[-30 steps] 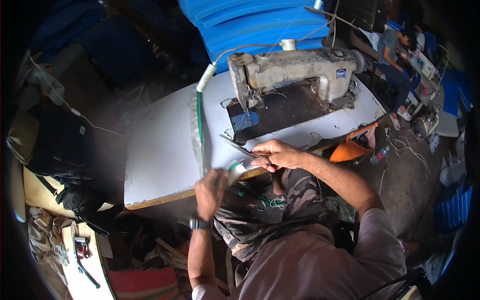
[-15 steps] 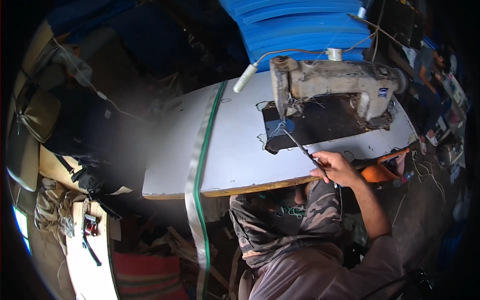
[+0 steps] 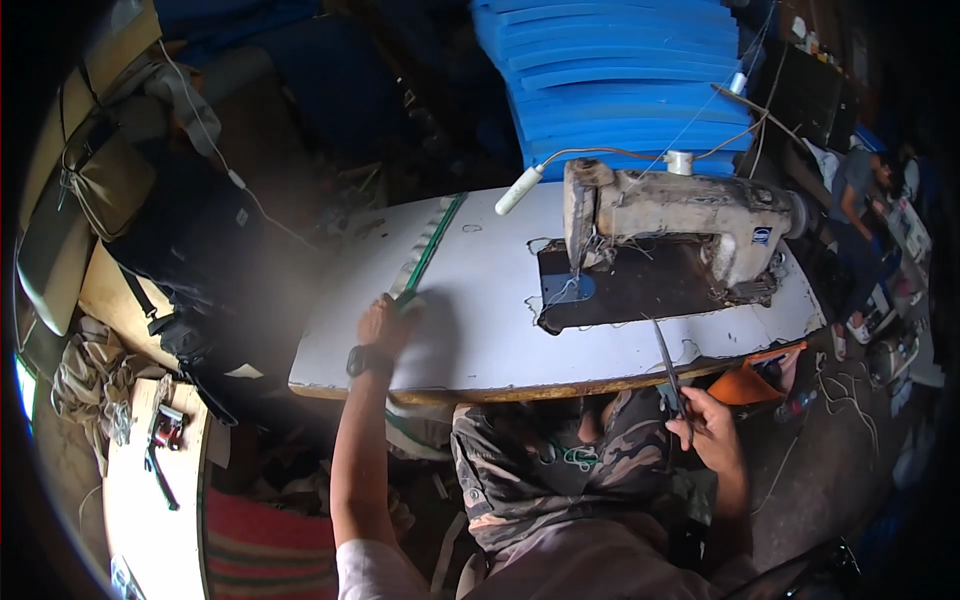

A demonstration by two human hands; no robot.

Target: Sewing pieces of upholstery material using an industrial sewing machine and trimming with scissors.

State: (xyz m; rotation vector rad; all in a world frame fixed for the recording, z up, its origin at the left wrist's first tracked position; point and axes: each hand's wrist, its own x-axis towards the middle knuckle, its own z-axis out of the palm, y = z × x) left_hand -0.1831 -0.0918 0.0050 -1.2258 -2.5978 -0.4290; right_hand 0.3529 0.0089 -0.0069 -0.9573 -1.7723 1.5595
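Across the left part of the white table lies a long pale strip with a green edge. My left hand, a dark watch on its wrist, is closed on the strip near the table's front. My right hand grips scissors by the handle end, just beyond the front edge. Their narrow dark blades point up over the tabletop, in front of the sewing machine. At the machine's needle area is a bluish plate, with loose thread beside it.
Tall blue foam sheets are stacked behind the machine. A white lamp hangs from a bent wire at its left. An orange pouch is under the right front edge. Another person sits at the far right.
My left hand has come into view and taken hold of the strip. My right hand has drawn the scissors back from the needle toward the front edge.
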